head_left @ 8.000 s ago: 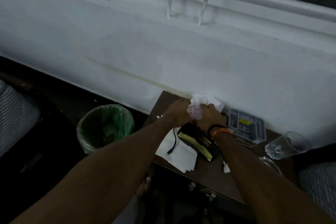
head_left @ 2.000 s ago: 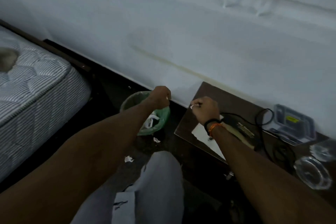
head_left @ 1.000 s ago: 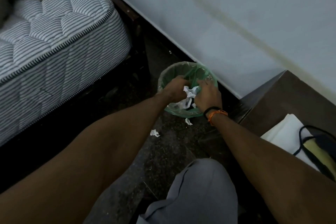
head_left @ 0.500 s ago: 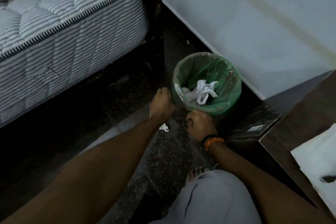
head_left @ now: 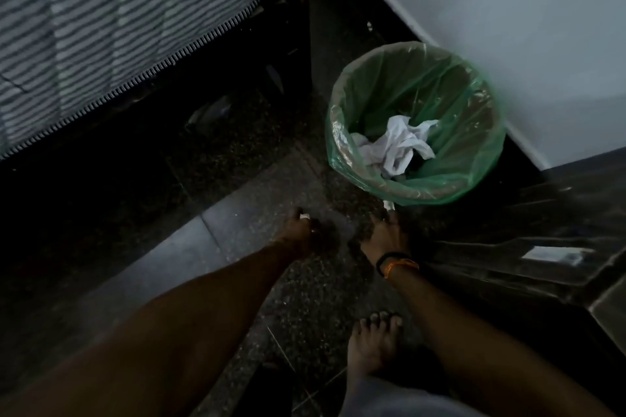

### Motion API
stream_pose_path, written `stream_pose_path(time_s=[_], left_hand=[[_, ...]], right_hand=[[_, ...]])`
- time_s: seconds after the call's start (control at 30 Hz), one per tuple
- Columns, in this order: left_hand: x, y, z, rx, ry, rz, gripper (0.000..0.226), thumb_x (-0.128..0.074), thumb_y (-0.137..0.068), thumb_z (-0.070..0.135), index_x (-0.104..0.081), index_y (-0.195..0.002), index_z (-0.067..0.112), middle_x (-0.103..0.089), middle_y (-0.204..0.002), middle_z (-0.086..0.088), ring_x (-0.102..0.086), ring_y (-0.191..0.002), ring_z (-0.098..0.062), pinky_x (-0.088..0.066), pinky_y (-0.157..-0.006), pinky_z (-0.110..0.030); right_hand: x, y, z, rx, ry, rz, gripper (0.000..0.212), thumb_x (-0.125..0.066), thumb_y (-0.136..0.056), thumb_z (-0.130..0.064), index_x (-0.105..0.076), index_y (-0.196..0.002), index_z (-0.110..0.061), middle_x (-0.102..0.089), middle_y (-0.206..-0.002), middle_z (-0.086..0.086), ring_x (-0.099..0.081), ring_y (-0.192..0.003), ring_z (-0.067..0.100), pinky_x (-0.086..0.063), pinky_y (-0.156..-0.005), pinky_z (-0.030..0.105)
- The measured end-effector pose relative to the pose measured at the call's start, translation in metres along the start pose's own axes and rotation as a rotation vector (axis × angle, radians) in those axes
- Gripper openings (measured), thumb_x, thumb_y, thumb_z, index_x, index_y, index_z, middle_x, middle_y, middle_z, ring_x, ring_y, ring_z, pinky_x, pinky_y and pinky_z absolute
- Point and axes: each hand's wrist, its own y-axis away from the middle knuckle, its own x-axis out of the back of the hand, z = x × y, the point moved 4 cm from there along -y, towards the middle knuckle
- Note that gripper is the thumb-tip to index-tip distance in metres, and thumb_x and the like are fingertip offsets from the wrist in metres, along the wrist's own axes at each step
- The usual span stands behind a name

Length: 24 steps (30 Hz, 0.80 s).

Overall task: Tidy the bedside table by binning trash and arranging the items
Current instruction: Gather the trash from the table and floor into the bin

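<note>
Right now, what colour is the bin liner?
Translucent green; the liner shows best in the head view.

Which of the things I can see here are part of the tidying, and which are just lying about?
Part of the job:
- bin with green liner
- crumpled paper inside it
- left scrap, pinched by the left hand
- right scrap on the floor, at the right hand fingertips

Just there:
- striped mattress
- white wall
- bare foot

Dim, murky light with deep floor shadows, soft motion blur, and wide-angle bending at the edges.
</note>
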Motion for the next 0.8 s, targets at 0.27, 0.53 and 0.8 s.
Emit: stream_pose_path(time_s=[0.27,0.53,0.8], left_hand=[[-0.005,-0.011,-0.002,0.012,0.056,0.186,0.04,-0.053,-0.088,0.029,-0.054,-0.123,0.01,-0.061,-0.125,-0.02,-0.063,-0.102,-0.04,-0.056,-0.079,-0.042],[0.025,0.017,0.014,0.001,-0.012,0.169,0.03,-0.06,-0.091,0.029,-0.06,-0.108,0.004,-0.059,-0.117,-0.019,-0.06,-0.104,-0.039,-0.049,-0.081,-0.038],[0.095,0.065,0.053,-0.189,-0.049,0.16,0.069,-0.06,-0.089,0.033,-0.031,-0.147,0.01,-0.054,-0.13,-0.02,-0.051,-0.12,-0.04,-0.045,-0.094,-0.038]], right_hand=[[-0.008,-0.032,0.003,0.038,0.125,0.054,0.055,-0.063,-0.086,-0.015,-0.048,-0.137,-0.003,-0.027,-0.156,0.016,-0.044,-0.133,0.038,-0.043,-0.106,0.042],[0.008,-0.004,-0.001,0.01,0.06,0.126,0.026,-0.06,-0.091,-0.022,-0.069,-0.11,-0.008,-0.07,-0.108,0.018,-0.067,-0.101,0.037,-0.054,-0.083,0.04],[0.048,0.052,-0.037,0.134,-0.235,-0.032,0.017,-0.066,-0.084,-0.023,-0.065,-0.101,-0.025,-0.065,-0.113,0.012,-0.063,-0.099,0.032,-0.05,-0.086,0.032]])
